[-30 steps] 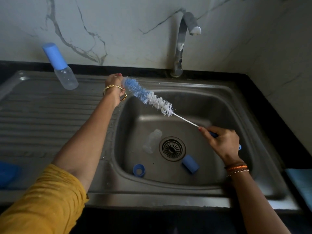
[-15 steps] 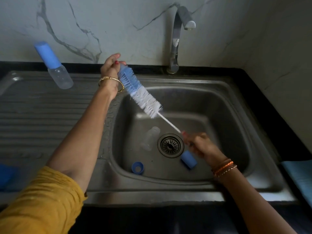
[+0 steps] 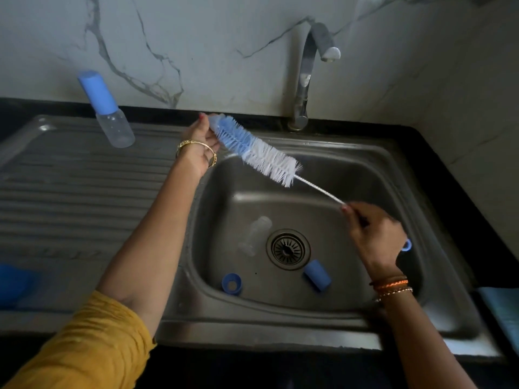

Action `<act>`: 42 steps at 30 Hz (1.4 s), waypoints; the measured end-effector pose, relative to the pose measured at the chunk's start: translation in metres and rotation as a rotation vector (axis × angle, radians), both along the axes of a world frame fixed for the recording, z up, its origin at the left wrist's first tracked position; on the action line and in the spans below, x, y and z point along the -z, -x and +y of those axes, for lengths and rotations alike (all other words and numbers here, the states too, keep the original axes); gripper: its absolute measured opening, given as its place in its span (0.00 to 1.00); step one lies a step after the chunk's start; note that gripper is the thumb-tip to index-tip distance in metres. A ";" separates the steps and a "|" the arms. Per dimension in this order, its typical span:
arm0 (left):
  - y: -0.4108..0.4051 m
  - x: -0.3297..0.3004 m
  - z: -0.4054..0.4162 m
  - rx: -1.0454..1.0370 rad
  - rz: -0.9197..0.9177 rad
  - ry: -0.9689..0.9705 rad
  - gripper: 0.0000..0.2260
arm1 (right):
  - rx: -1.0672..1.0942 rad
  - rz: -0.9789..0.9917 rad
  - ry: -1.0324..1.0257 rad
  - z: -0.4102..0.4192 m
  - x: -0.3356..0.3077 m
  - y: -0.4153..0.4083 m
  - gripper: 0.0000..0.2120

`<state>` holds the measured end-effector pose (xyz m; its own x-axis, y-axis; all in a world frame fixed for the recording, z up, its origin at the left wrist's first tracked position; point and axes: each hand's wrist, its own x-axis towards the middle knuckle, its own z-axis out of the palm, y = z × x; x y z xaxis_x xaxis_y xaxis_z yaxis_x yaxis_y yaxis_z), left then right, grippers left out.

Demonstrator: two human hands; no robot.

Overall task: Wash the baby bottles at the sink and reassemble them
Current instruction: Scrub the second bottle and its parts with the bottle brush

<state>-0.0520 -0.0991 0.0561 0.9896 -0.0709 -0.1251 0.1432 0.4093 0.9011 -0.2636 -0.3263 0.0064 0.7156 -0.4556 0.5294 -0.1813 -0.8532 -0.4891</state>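
While it spans the sink (image 3: 438,175) basin, the bottle brush (image 3: 252,151) slants from its blue bristle tip at upper left down to its handle at lower right.

Left hand (image 3: 200,141) has its grip pinching the bristle tip; right hand (image 3: 373,237) has its grip curled round the wire handle. Inside the basin lie a clear bottle (image 3: 254,233) on its side, a blue ring (image 3: 232,283) and a blue cap (image 3: 316,275) by the drain (image 3: 288,248). One capped bottle (image 3: 108,110) stands on the draining board (image 3: 70,186).
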 end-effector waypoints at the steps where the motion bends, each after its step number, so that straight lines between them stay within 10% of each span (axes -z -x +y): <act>1: -0.001 -0.003 -0.004 -0.021 0.014 0.017 0.12 | -0.012 -0.083 0.050 -0.001 -0.001 0.001 0.06; 6: -0.018 -0.021 -0.009 -0.172 0.055 -0.058 0.11 | -0.019 -0.160 0.082 0.001 -0.001 0.003 0.10; 15: -0.016 -0.012 0.002 -0.105 -0.047 0.002 0.09 | -0.261 0.096 -0.947 0.012 -0.006 -0.006 0.19; 21: 0.007 -0.031 0.011 0.169 -0.195 0.608 0.05 | -0.454 0.637 -1.607 0.017 -0.003 -0.001 0.17; 24: 0.010 -0.035 0.015 0.275 -0.172 0.601 0.09 | -0.368 0.651 -1.437 0.023 0.002 -0.001 0.14; 30: 0.007 -0.018 0.008 0.022 0.092 0.056 0.08 | 0.048 0.158 -0.178 0.008 0.005 0.001 0.09; 34: 0.003 -0.017 -0.005 -0.037 0.124 -0.131 0.06 | 0.075 -0.004 -0.047 0.008 0.003 0.006 0.05; 38: 0.005 -0.030 -0.005 -0.016 -0.040 0.063 0.05 | -0.144 0.087 -0.490 -0.001 0.001 0.003 0.09; 42: 0.008 -0.041 0.008 0.310 -0.240 0.478 0.14 | -0.373 0.566 -1.428 0.002 -0.003 -0.005 0.16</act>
<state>-0.0604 -0.0913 0.0976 0.9106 -0.3530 0.2148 0.1364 0.7474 0.6502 -0.2583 -0.3239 0.0093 0.8450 -0.0849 -0.5279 -0.5053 0.1964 -0.8403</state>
